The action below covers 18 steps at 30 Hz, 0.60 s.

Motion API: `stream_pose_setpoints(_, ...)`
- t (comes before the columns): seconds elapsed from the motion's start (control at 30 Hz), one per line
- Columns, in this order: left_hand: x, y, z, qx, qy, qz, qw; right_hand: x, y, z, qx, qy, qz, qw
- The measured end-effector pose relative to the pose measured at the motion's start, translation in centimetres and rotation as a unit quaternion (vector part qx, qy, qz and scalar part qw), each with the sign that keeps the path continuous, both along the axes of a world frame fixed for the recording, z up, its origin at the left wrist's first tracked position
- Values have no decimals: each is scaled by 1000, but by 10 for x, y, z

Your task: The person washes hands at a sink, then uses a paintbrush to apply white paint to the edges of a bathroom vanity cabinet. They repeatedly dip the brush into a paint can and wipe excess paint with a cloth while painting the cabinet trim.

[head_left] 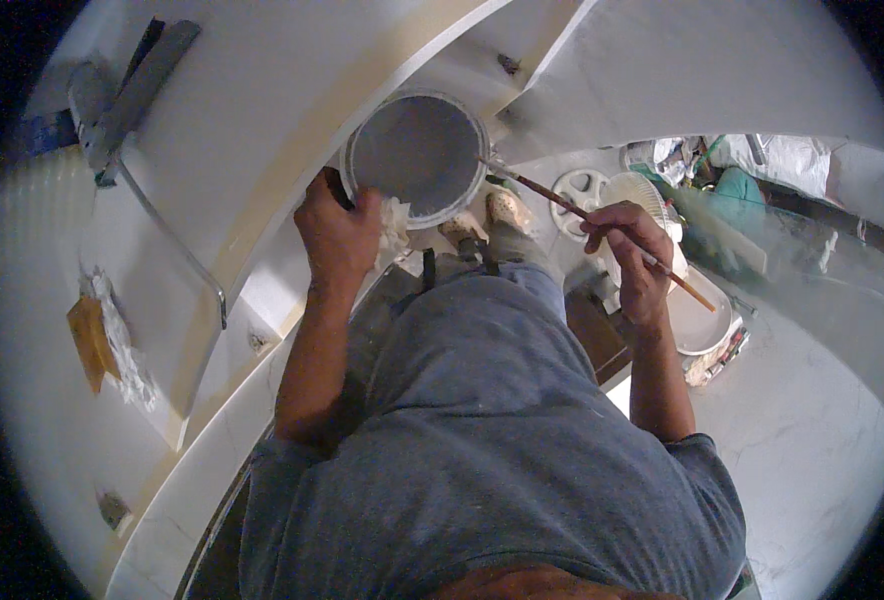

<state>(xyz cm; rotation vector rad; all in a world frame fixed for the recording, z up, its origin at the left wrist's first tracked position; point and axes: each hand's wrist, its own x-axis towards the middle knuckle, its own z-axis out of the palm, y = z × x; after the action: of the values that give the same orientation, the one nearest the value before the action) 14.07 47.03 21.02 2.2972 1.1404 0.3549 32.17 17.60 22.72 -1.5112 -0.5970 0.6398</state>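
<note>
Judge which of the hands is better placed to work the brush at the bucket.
The right hand, probably: it already grips the brush, whose far end reaches the bucket's rim in this view. The left hand, beside the bucket, seems occupied with a white wad.

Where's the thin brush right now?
In the head view, the thin brush is right of centre, in the right hand, tip near the bucket rim.

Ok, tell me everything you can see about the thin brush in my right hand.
The thin brush has a long, straight, wood-like handle, reddish brown toward the tip and orange-brown at the other end. Your right hand holds it partway along, slanting; its tip appears over the rim of the bucket, contact unclear.
</note>
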Motion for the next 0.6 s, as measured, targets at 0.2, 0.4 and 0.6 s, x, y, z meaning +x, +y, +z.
stream_pose_setpoints(0.2, 18, 6, -16, 60, -59, -53, 995, 3, -22, -3, -5, 12, -34, 999)
stream_pose_setpoints(0.4, 28, 8, -39, 74, -122, -35, 989, -5, -22, 2, 4, 7, -65, 998)
stream_pose_setpoints(0.6, 35, 4, -38, 18, -67, 6, 998, -15, 48, 23, -88, -181, 9, 979)
